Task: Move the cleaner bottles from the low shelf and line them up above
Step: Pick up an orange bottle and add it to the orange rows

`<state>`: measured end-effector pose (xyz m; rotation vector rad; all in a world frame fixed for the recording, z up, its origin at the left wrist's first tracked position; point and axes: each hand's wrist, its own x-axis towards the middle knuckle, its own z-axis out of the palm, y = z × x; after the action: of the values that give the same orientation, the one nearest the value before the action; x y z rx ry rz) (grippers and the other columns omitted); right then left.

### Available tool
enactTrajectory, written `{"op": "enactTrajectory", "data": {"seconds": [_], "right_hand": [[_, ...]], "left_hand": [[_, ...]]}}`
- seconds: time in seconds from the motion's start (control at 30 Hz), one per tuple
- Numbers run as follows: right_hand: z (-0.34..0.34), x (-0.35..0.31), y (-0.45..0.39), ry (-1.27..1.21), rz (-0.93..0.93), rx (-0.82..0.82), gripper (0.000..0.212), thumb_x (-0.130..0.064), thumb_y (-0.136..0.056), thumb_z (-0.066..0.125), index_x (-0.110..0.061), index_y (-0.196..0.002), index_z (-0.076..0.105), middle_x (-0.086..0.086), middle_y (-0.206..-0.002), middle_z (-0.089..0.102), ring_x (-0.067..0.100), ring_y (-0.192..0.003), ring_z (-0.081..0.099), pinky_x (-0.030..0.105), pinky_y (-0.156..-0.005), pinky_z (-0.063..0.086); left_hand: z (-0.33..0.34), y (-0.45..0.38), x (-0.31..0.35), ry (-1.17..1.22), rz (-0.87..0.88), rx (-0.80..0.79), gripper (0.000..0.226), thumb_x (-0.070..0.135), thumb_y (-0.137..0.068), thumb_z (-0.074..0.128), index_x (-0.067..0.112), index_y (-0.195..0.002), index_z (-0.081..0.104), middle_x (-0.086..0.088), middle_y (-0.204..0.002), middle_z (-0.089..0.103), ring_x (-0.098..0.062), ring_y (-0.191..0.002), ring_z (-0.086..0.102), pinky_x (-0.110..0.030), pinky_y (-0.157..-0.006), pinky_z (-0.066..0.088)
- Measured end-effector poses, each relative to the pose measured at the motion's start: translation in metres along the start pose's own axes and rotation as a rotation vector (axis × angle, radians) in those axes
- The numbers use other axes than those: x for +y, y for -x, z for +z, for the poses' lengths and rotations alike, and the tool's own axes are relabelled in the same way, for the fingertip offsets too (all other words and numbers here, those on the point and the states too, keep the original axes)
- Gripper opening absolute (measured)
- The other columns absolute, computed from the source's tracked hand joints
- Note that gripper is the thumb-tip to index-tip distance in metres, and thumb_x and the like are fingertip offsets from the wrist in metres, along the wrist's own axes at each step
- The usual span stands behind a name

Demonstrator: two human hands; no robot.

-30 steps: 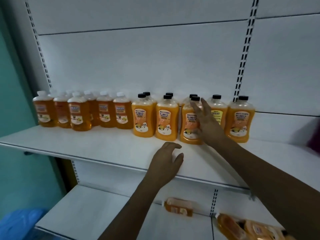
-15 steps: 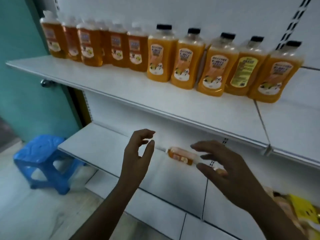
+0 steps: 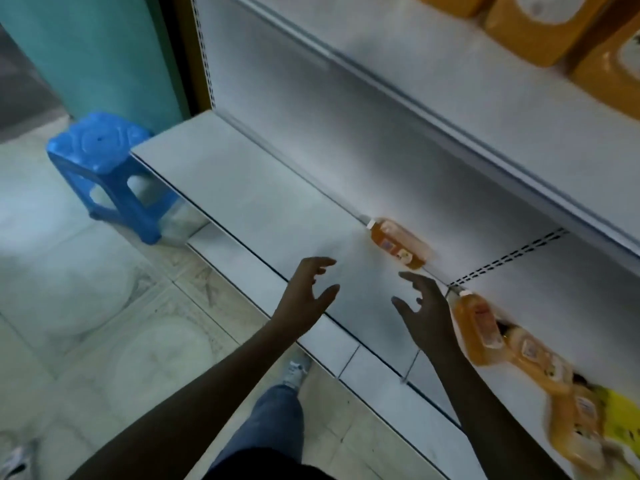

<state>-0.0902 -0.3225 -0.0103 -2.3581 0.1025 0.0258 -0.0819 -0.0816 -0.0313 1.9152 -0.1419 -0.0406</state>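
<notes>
One orange cleaner bottle (image 3: 398,241) with a white cap lies on its side at the back of the low shelf (image 3: 263,206). More orange bottles (image 3: 519,355) lie in a pile on the low shelf's right section. My left hand (image 3: 306,292) and my right hand (image 3: 424,308) hover over the low shelf's front part, fingers spread, holding nothing. Both are short of the lying bottle. Bottoms of standing orange bottles (image 3: 540,26) show on the upper shelf (image 3: 519,109) at top right.
A blue plastic stool (image 3: 104,168) stands on the tiled floor left of the shelving. A teal wall (image 3: 104,46) rises behind it. My leg and shoe (image 3: 294,370) are close to the base of the shelf unit.
The view has tilted down from the upper shelf to the low one. Both hands left the upper shelf and came down over the low shelf, still holding nothing.
</notes>
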Motion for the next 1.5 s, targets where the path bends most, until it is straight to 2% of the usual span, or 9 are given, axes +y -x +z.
{"op": "enactTrajectory", "data": {"seconds": [0.23,0.33,0.53,0.77,0.9,1.03,1.13,1.33,1.5], "right_hand": [[0.03,0.046,-0.119,0.476,0.125,-0.155,0.087,-0.012,-0.076,0.079,-0.016,-0.147,0.029,0.012,-0.154,0.028,0.031,-0.139,0.031,0.045,-0.11,0.038],[0.028,0.064,-0.142,0.719,0.124,-0.306,0.099,-0.024,-0.077,0.079,-0.017,-0.153,0.017,0.01,-0.159,0.017,0.03,-0.145,0.019,0.038,-0.114,0.026],[0.02,0.086,-0.174,0.863,0.026,-0.21,0.085,-0.036,-0.076,0.074,-0.024,-0.148,0.03,0.003,-0.14,0.049,0.026,-0.126,0.049,0.042,-0.099,0.048],[0.013,0.073,-0.139,0.643,0.143,-0.209,0.066,-0.031,-0.083,0.072,-0.01,-0.136,0.04,0.013,-0.123,0.06,0.032,-0.107,0.06,0.038,-0.085,0.049],[0.024,0.068,-0.087,0.477,0.11,-0.321,0.06,-0.035,-0.078,0.075,-0.021,-0.13,0.049,0.006,-0.109,0.066,0.025,-0.096,0.065,0.029,-0.074,0.047],[0.033,0.052,-0.014,0.279,0.036,-0.273,0.049,-0.026,-0.083,0.073,-0.016,-0.128,0.053,0.006,-0.115,0.062,0.024,-0.104,0.06,0.03,-0.082,0.043],[0.019,0.023,0.036,0.077,0.009,-0.175,0.038,-0.022,-0.083,0.073,-0.02,-0.117,0.056,0.003,-0.107,0.065,0.022,-0.098,0.064,0.032,-0.08,0.05],[-0.026,-0.057,0.128,-0.255,-0.08,-0.091,0.025,-0.03,-0.089,0.068,-0.026,-0.111,0.057,-0.005,-0.104,0.069,0.006,-0.091,0.066,0.021,-0.072,0.056],[-0.063,-0.126,0.184,-0.438,-0.14,0.022,0.017,-0.032,-0.09,0.06,-0.027,-0.106,0.059,-0.003,-0.104,0.069,0.004,-0.088,0.068,0.021,-0.072,0.057]], "left_hand": [[0.096,-0.127,-0.035,-0.312,-0.093,-0.242,0.071,0.015,-0.083,0.07,0.011,-0.145,0.034,-0.014,-0.15,0.034,-0.032,-0.135,0.035,-0.043,-0.109,0.037],[0.132,-0.173,-0.041,-0.662,0.085,-0.327,0.077,0.008,-0.083,0.066,0.013,-0.149,0.026,-0.011,-0.157,0.022,-0.031,-0.144,0.021,-0.049,-0.114,0.026],[0.147,-0.231,-0.058,-0.874,0.306,-0.326,0.071,0.008,-0.078,0.071,0.017,-0.141,0.039,-0.01,-0.144,0.041,-0.031,-0.125,0.048,-0.046,-0.106,0.036],[0.121,-0.195,-0.053,-0.634,0.191,-0.402,0.046,0.029,-0.083,0.07,0.024,-0.125,0.051,-0.004,-0.128,0.048,-0.029,-0.114,0.049,-0.041,-0.095,0.041],[0.085,-0.147,-0.032,-0.642,0.191,-0.561,0.036,0.032,-0.087,0.063,0.021,-0.12,0.056,-0.004,-0.124,0.049,-0.029,-0.114,0.046,-0.042,-0.088,0.044],[0.053,-0.096,0.004,-0.688,0.262,-0.636,0.041,0.042,-0.088,0.059,0.02,-0.122,0.058,-0.005,-0.122,0.052,-0.026,-0.112,0.048,-0.045,-0.091,0.048],[0.029,-0.051,0.053,-0.577,0.287,-0.529,0.049,0.056,-0.08,0.059,0.024,-0.117,0.062,-0.001,-0.117,0.059,-0.02,-0.109,0.053,-0.04,-0.093,0.047],[-0.041,0.045,0.155,0.066,0.242,-0.173,0.038,0.026,-0.09,0.066,0.022,-0.127,0.058,0.003,-0.119,0.064,-0.012,-0.1,0.064,-0.027,-0.084,0.056],[-0.08,0.148,0.174,0.161,0.282,-0.082,0.049,0.028,-0.087,0.063,0.038,-0.132,0.046,0.008,-0.12,0.061,-0.011,-0.106,0.062,-0.026,-0.082,0.055]]}}
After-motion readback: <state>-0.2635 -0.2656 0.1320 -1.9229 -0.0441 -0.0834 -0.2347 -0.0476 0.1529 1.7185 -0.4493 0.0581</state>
